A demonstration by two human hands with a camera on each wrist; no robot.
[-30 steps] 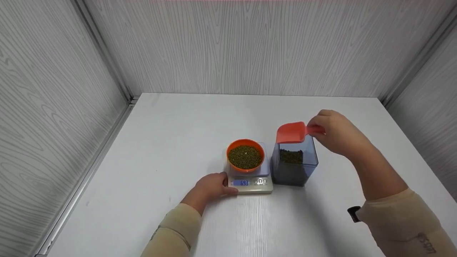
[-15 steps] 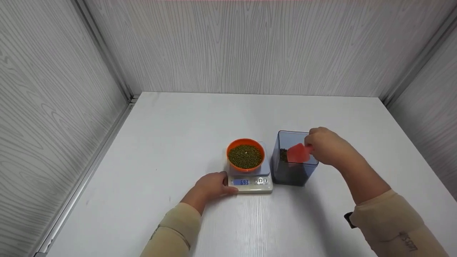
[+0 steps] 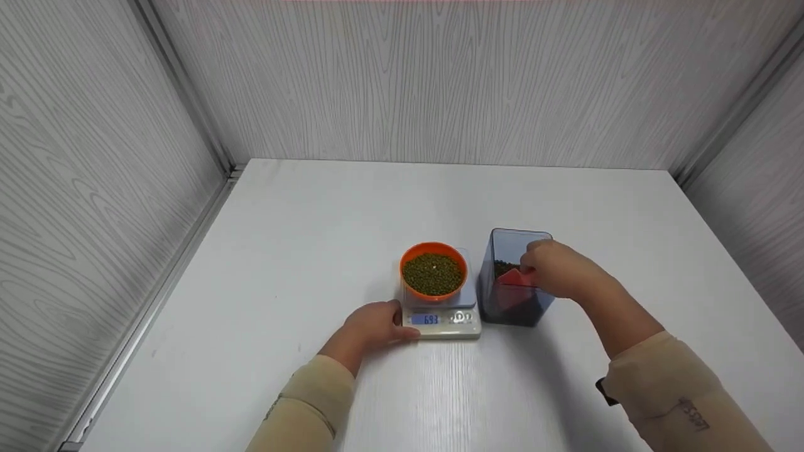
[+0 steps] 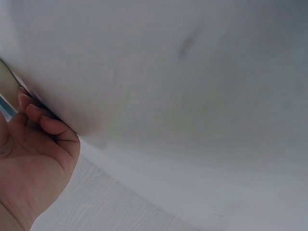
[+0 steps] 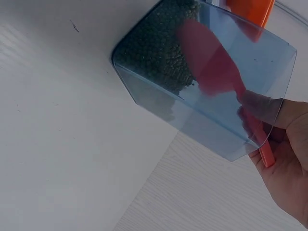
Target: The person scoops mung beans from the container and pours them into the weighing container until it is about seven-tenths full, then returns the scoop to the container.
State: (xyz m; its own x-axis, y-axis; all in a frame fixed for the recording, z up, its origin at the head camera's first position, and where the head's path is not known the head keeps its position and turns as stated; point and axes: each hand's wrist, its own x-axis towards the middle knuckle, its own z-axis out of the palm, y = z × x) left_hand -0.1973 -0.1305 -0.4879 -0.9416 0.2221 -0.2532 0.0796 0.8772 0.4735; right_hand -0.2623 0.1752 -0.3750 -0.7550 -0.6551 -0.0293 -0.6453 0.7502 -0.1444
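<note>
My right hand (image 3: pixel 556 270) grips the handle of a red scoop (image 5: pixel 207 57). The scoop's blade is inside a clear bluish container (image 3: pixel 520 242), down at the small green beans (image 5: pixel 154 43), which look like mung beans. To the left, an orange bowl (image 3: pixel 433 299) of the same beans stands on a white digital kitchen scale (image 3: pixel 461 329). The scale's display reads 693. My left hand (image 3: pixel 372 325) holds the scale's front left corner, thumb along the front edge. In the left wrist view its fingers (image 4: pixel 52 126) curl against the scale's side.
The white table (image 3: pixel 301 238) is bounded by a grey wood-grain panel (image 3: pixel 408 81) at the back and others at both sides. The container stands close beside the scale's right edge, its walls upright around my right fingers.
My right hand has lowered the scoop from above the container's rim into the beans, moving down and slightly left. The left hand, scale and bowl have stayed put; the display still reads 693.
</note>
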